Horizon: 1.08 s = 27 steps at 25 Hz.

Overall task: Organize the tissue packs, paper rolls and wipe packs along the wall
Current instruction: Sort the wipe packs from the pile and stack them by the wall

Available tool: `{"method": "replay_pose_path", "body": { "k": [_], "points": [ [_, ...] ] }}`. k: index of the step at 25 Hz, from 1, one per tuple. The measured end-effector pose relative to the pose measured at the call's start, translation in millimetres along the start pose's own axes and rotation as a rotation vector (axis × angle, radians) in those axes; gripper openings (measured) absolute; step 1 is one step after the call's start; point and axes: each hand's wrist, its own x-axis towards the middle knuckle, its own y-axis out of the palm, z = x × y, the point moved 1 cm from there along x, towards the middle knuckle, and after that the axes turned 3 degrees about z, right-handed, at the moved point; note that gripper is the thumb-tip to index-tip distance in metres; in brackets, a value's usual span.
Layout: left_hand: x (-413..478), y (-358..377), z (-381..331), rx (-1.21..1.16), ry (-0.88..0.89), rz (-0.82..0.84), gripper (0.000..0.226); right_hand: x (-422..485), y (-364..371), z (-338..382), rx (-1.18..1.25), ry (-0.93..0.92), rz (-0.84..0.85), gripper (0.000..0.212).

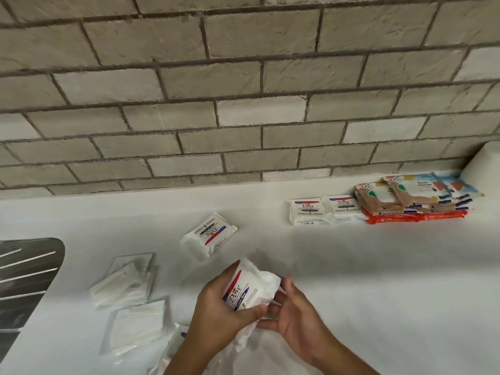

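While the left hand (216, 312) gripped a Dove tissue pack (250, 290) above the white table (378, 266), the right hand (297, 318) lay open, fingers touching the pack's end. A second Dove pack (208, 235) lay mid-table; a Dove pair (308, 211) sat near the brick wall (243, 104), beside stacked wipe packs (416, 196).

A white Dove tissue pack with red and blue label (249, 290) sits tilted at lower centre, gripped by the left hand (216, 318), with the right hand (295, 315) touching its end. A second Dove pack (208, 235) lies askew mid-frame on the worktop. Two more Dove packs (307, 211) stand side by side at the wall on the right, beside a stack of colourful patterned wipe packs (414, 197) on an orange-red pack (416, 216).
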Motion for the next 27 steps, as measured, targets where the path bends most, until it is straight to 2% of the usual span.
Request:
{"method": "replay_pose_path", "body": {
  "k": [2,4,6,10,12,15,18,21,22,24,26,27],
  "points": [
    [-3.1,2.0,-6.4,0.045,-0.007,0.017,0.07,-8.3,1.3,7.0,-0.111,0.001,0.022,0.063],
    [-7.8,0.9,-9.8,0.087,-0.031,0.073,0.085,-20.0,3.6,3.2,-0.196,-0.009,0.004,0.054],
    [-14.0,-3.1,-6.9,0.1,-0.045,0.144,0.086,-33.7,3.0,-6.4,-0.165,-0.004,-0.065,0.046],
    [-31.2,-20.4,6.0,0.003,-0.11,0.178,0.057,-51.2,-8.2,-15.9,0.0,0.073,-0.143,0.045],
    [-42.9,-28.7,12.3,-0.087,-0.133,0.154,0.039,-55.0,-15.3,-18.9,0.026,0.082,-0.162,0.048],
    [-59.6,-42.9,17.1,-0.097,-0.14,0.068,0.029,-63.1,-18.8,-23.9,0.034,0.054,-0.19,0.044],
    [-72.3,-66.5,23.5,0.08,-0.138,0.012,0.024,-70.8,-24.3,-30.1,0.072,0.024,-0.212,0.035],
    [-81.1,-91.1,35.8,0.378,-0.207,0.08,0.013,-75.4,-30.1,-34.6,0.118,0.052,-0.195,0.041],
    [-84.6,-96.0,41.0,0.467,-0.282,0.124,0.022,-76.8,-31.8,-36.3,0.139,0.069,-0.187,0.046],
    [-92.6,-99.0,50.8,0.503,-0.395,0.179,0.062,-79.4,-32.2,-39.6,0.184,0.11,-0.17,0.065],
    [-100.0,-92.1,53.0,0.4,-0.452,0.167,0.092,-81.2,-32.9,-41.8,0.225,0.139,-0.154,0.086],
    [-102.4,-87.1,52.2,0.326,-0.483,0.14,0.098,-81.0,-34.5,-42.9,0.238,0.145,-0.145,0.095]
  ]
}}
